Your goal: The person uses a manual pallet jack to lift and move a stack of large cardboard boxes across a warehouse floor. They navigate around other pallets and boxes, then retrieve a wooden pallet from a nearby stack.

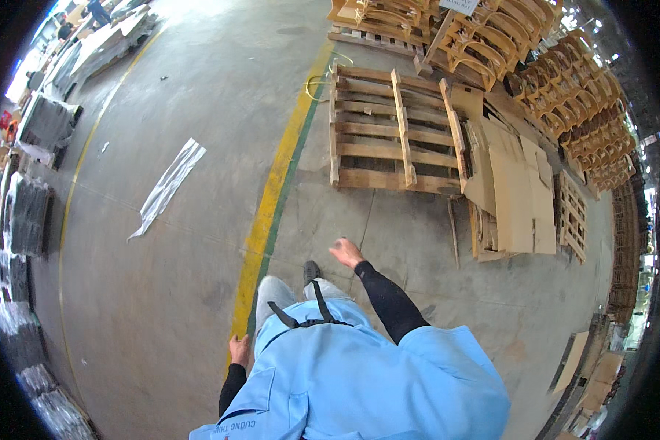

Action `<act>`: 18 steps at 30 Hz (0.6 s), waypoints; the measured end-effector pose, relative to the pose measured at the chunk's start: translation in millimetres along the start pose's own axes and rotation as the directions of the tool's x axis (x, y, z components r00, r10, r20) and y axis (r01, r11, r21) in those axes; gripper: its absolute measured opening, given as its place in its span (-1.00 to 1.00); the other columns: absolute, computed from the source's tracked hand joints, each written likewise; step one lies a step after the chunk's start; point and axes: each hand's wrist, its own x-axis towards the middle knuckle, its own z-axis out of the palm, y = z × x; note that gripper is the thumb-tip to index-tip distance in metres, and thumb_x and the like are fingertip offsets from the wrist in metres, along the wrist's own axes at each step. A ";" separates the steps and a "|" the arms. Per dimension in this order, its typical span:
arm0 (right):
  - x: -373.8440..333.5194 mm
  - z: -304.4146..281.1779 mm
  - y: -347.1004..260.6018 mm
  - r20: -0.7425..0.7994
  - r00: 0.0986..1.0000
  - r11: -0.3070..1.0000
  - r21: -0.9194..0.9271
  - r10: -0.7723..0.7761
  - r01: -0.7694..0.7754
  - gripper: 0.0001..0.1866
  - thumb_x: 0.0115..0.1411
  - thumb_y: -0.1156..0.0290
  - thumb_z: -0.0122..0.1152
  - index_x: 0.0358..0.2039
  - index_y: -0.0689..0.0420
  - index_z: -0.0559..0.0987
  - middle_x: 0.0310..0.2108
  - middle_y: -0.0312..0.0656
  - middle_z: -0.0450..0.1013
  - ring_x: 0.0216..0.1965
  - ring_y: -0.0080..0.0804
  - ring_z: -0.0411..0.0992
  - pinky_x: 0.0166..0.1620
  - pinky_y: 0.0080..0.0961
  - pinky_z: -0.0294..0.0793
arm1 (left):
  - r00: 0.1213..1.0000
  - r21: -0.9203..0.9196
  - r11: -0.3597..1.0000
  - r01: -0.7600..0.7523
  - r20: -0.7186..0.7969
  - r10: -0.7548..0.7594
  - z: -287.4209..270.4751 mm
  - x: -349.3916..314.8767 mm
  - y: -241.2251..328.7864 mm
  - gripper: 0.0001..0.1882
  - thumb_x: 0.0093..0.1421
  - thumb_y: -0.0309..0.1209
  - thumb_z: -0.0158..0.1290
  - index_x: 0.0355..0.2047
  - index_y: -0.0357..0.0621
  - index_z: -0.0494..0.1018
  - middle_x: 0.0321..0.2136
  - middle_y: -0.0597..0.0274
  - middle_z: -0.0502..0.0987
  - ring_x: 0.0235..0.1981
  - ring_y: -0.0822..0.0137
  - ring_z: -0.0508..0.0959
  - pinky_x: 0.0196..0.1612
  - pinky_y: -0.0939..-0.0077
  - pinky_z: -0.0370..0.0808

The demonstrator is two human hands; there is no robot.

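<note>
Out ahead of my body swings my right hand [346, 252], in a black sleeve. Its fingers are loosely curled, and I see nothing held in them. Lower down at my left side hangs my left hand [239, 350], beside the yellow floor line [260, 235]. The thumb and fingers of that hand stand a little apart, with no object between them. Neither hand touches anything. A wooden pallet [407, 136] is nearest to my right hand, leaning or lying farther ahead on the right.
Flattened cardboard [517, 194] leans beside the pallet. Behind it rise stacks of curved wooden frames [572, 88]. A crumpled white strip [169, 188] lies on the grey floor to the left. Wrapped stacks [26, 213] line the left side, and a smaller pallet [572, 216] stands right.
</note>
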 end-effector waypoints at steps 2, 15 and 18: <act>51.4 -27.1 -56.5 -0.062 0.991 0.990 0.070 -0.115 0.119 -0.46 0.05 0.02 0.26 -0.11 0.21 0.57 -0.15 0.05 0.54 -0.06 -0.02 0.49 0.00 -0.23 0.47 | 0.999 0.136 0.991 -0.019 -0.047 0.026 -0.6 16.9 39.8 -0.42 0.13 -0.40 0.15 0.11 -0.45 0.27 -0.52 0.26 0.49 -0.61 0.46 0.45 -0.60 0.53 0.36; 239.9 -103.7 -64.4 0.123 0.893 0.899 -0.132 0.433 -0.418 -0.50 0.08 0.02 0.22 -0.17 0.20 0.62 -0.13 0.09 0.53 -0.04 0.03 0.47 0.04 -0.19 0.43 | 0.975 0.049 0.991 -0.123 0.190 0.112 64.2 379.1 431.1 -0.24 0.11 -0.37 0.15 0.21 -0.57 0.11 -0.44 0.09 0.58 -0.56 0.35 0.53 -0.57 0.48 0.43; 272.2 -138.8 -61.1 -0.045 0.851 0.850 0.099 0.524 -0.518 -0.52 0.07 0.03 0.23 -0.21 0.20 0.64 -0.12 0.06 0.54 -0.04 0.00 0.47 0.03 -0.20 0.44 | 0.909 0.209 0.891 -0.402 0.208 0.361 60.2 439.7 572.7 -0.25 0.12 -0.33 0.15 0.18 -0.61 0.14 -0.40 0.04 0.58 -0.46 0.31 0.55 -0.39 0.45 0.48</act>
